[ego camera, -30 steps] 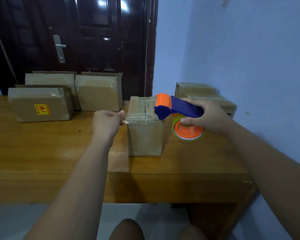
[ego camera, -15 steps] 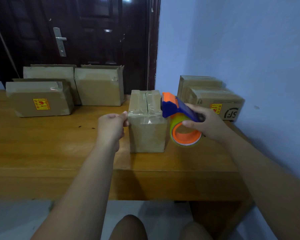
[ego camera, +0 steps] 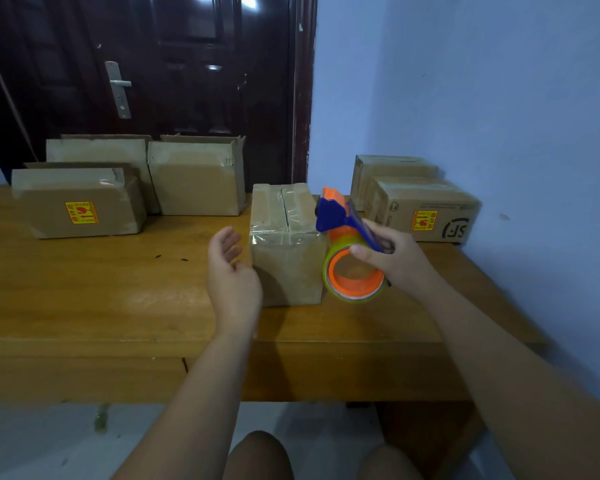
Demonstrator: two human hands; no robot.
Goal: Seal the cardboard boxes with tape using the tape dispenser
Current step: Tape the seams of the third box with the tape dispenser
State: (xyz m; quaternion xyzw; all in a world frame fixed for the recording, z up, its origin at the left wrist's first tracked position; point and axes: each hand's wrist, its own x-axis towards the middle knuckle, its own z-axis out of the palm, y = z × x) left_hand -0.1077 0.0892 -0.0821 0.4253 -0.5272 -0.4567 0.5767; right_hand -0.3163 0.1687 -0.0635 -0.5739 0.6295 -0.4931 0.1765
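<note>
Head view: on the wooden bench [ego camera: 84, 299], between three cardboard boxes [ego camera: 80, 206] at the far left and two labelled boxes [ego camera: 426, 216] by the wall at the right, the centre box [ego camera: 288, 271] stands straight ahead of the person, its long axis and top seam running away from them. The tape dispenser [ego camera: 340, 220], blue with an orange roll, sits against this box's upper right edge, gripped by the right hand [ego camera: 392, 261], whose fingers curl round the handle; that hand is on the working side. The left hand [ego camera: 231, 271] hovers just beside the box's left face, fingers relaxed and apart, holding nothing. A clear tape strip [ego camera: 284, 233] lies across the near end of the top, crossing the seam from left to right, so the coming pull or cut looks set to fall at the right edge. Compared with a second earlier, the left hand has let go of the tape end it pinched at the left edge, and the dispenser has travelled from over the top to the right side, tipping downward
</note>
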